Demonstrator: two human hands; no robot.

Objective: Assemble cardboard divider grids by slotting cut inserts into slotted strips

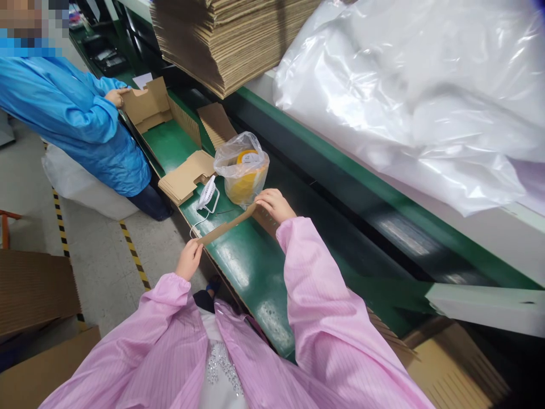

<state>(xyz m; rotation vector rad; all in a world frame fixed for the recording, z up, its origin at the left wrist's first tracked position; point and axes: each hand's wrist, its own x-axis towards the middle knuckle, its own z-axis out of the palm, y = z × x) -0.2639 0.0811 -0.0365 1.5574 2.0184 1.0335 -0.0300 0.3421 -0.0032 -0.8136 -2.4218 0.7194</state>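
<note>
Between my two hands a cardboard piece (225,226) is held nearly edge-on above the green work surface (238,255). My left hand (189,259) pinches its near end by the table's edge. The far end is gripped by my right hand (275,204), close to a clear plastic bag (230,165) with rolls of yellow tape (249,176) in it. Just beyond the cardboard stands a small white fan (207,193), its white cable trailing to the table edge. Flat folded cardboard pieces (183,177) lie behind the fan.
A co-worker in a blue smock (85,113) handles cardboard (147,102) at the far left. A tall cardboard stack (242,48) and white plastic-wrapped material (383,96) rest on the raised shelf. More cardboard (455,363) sits at lower right; brown cartons (36,289) stand on the floor.
</note>
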